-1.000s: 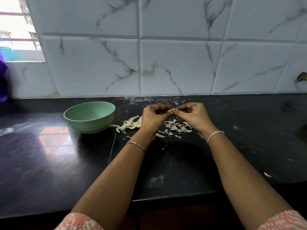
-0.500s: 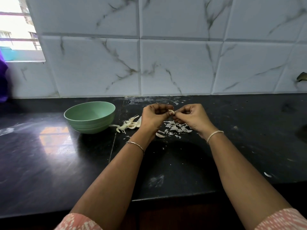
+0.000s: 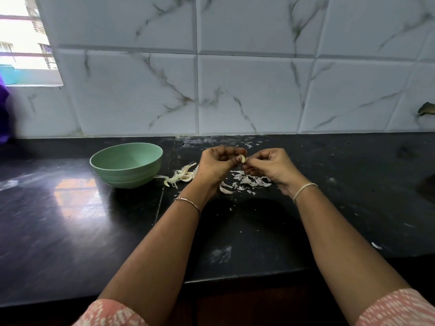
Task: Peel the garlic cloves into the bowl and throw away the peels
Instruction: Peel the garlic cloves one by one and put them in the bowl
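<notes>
A small pale garlic clove (image 3: 242, 158) is pinched between the fingertips of my left hand (image 3: 217, 166) and my right hand (image 3: 270, 167), held just above the black counter (image 3: 235, 231). Under my right hand lies a scatter of white peels (image 3: 249, 181). A cluster of unpeeled cloves (image 3: 181, 177) lies left of my left hand, partly hidden by it. A green bowl (image 3: 103, 169) stands further left; no cloves show inside it from here.
A white marble-tiled wall (image 3: 235, 90) backs the counter. A window (image 3: 23, 43) is at the far left. One stray peel (image 3: 376, 245) lies near the counter's front edge on the right. The front edge runs below my forearms.
The clove has turned between my fingertips and more of its bare pale side shows. Both hands stay at the same spot above the peels.
</notes>
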Motion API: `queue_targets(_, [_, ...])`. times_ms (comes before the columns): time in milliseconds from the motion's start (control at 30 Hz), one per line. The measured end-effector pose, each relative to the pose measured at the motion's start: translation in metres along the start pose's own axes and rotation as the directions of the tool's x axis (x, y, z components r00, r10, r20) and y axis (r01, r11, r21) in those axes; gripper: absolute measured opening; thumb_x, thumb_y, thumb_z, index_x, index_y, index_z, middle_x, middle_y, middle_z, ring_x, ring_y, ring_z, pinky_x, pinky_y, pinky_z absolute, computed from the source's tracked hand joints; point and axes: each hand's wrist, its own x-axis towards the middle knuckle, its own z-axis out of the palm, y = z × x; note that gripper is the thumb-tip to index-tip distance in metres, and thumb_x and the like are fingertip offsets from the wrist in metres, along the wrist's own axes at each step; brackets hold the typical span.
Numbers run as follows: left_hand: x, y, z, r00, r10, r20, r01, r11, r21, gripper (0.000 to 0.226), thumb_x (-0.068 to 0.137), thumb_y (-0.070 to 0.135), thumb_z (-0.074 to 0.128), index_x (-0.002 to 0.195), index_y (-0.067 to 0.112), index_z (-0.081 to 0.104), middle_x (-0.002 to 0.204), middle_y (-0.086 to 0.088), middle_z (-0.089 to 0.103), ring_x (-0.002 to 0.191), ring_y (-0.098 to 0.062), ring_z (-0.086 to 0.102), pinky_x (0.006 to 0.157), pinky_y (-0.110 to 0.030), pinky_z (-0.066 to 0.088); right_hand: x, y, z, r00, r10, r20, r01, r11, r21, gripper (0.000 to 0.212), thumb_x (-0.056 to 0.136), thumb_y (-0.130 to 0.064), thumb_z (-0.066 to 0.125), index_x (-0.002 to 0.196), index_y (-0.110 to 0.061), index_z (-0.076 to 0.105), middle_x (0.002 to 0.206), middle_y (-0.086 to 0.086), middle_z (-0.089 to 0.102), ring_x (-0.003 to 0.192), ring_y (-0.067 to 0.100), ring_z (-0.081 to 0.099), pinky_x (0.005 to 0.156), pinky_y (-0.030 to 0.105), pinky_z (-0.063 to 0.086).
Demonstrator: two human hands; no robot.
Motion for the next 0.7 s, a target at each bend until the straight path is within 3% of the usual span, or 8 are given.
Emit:
queue_targets(200, [0.0, -0.0005, 0.0003, 1.0, -0.019, 0.007, 0.019, 0.999, -0.046, 0.02, 0.083, -0.011, 0.065, 0.102, -0.006, 0.068, 0.082, -0.004, 0.072, 0.072, -0.005, 0.069, 0.071, -0.015, 0.054, 0.0003, 0.0003, -0.0003, 1.0, -0.002, -0.001, 0.002, 1.0, 0.022, 0.008, 0.086, 0.003, 0.066, 0.079, 0.001, 0.068, 0.071, 0.011, 0.071, 0.062, 0.016, 0.067, 0.062, 0.02, 0.056])
queue_targets(467, [0.0012, 0.0001, 0.0007, 0.996, -0.085, 0.034, 0.09, 0.978, -0.19, 0.016, 0.085, -0.013, 0.062, 0.096, -0.002, 0.068, 0.082, -0.003, 0.074, 0.073, -0.008, 0.071, 0.068, -0.016, 0.055, -0.0002, -0.0015, 0.0, 0.999, 0.04, 0.005, -0.041, 0.996, 0.074, 0.011, 0.086, -0.007, 0.069, 0.082, 0.004, 0.068, 0.071, 0.01, 0.071, 0.061, 0.014, 0.067, 0.058, 0.018, 0.055])
queue_targets(700, [0.0014, 0.0006, -0.0006, 0.987, -0.14, 0.073, 0.155, 0.951, -0.269, 0.018, 0.086, -0.013, 0.059, 0.098, -0.003, 0.067, 0.085, -0.007, 0.075, 0.076, -0.013, 0.072, 0.072, -0.021, 0.058, -0.0017, -0.0014, -0.0002, 1.0, 0.014, 0.012, -0.015, 0.999, 0.04, 0.009, 0.087, -0.002, 0.067, 0.078, -0.001, 0.068, 0.072, 0.012, 0.07, 0.061, 0.014, 0.066, 0.06, 0.019, 0.055])
